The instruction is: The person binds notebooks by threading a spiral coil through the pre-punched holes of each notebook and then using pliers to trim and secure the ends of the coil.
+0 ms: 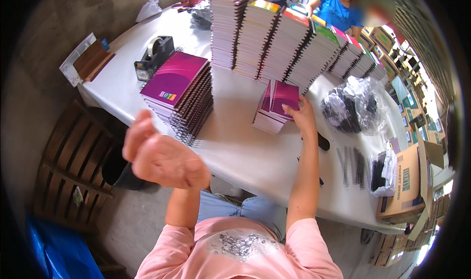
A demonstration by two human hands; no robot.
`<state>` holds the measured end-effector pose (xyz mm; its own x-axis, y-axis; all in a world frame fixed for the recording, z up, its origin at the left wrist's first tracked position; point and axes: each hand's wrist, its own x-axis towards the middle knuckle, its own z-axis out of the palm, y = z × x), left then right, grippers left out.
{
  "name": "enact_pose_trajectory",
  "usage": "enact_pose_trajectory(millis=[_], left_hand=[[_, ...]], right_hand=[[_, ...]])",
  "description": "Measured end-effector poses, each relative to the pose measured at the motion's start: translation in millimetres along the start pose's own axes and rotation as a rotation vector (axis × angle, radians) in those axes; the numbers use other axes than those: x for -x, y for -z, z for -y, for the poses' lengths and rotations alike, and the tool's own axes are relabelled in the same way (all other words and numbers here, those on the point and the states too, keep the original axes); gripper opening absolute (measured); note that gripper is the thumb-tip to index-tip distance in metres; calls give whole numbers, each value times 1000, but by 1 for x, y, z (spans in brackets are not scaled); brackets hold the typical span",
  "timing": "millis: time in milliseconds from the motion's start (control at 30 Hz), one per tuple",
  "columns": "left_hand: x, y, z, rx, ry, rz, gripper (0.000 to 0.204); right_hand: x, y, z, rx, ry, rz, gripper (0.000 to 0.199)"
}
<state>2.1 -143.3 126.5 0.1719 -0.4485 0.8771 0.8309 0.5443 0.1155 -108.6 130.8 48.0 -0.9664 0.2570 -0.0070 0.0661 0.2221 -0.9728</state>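
— Notebooks, spiral-bound, with magenta covers: a small stack (274,110) lies near the middle of the white table (245,156), its top book tilted up on edge.

— Which hand has it?

— The right hand (303,116). Its arm reaches forward over the table, and the fingers close on the right edge of that tilted top book.

— And the other?

— The left hand (164,156) is raised off the table, close to the camera, palm open, fingers loose and holding nothing. It hangs in front of a taller pile of magenta notebooks (179,95).

— Anything held in containers?

— A clear plastic bag (355,105) to the right of the small stack holds black coiled bindings. A cardboard box (405,186) stands at the table's right end, with a white bag of dark pieces just beside it; its inside I cannot tell.

— Behind?

— A row of tall notebook stacks (289,43) and a tape dispenser (154,56).
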Motion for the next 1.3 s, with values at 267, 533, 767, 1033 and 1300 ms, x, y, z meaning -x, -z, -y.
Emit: enact_pose_trajectory(millis=[267, 533, 767, 1033, 1300], left_hand=[[78, -45, -15, 332, 1422, 483, 50], [57, -20, -9, -80, 293, 1572, 16], [125, -5, -28, -123, 272, 1388, 43], [153, -6, -31, -260, 225, 1053, 50], [157, -4, -30, -303, 283, 1017, 50]], right_hand=[[88, -17, 42, -249, 428, 13, 102], [109, 123, -32, 762, 224, -516, 45], [96, 210, -87, 1043, -74, -570, 39], [97, 221, -43, 1190, 259, -540, 44], [146, 80, -5, 331, 259, 252, 26]])
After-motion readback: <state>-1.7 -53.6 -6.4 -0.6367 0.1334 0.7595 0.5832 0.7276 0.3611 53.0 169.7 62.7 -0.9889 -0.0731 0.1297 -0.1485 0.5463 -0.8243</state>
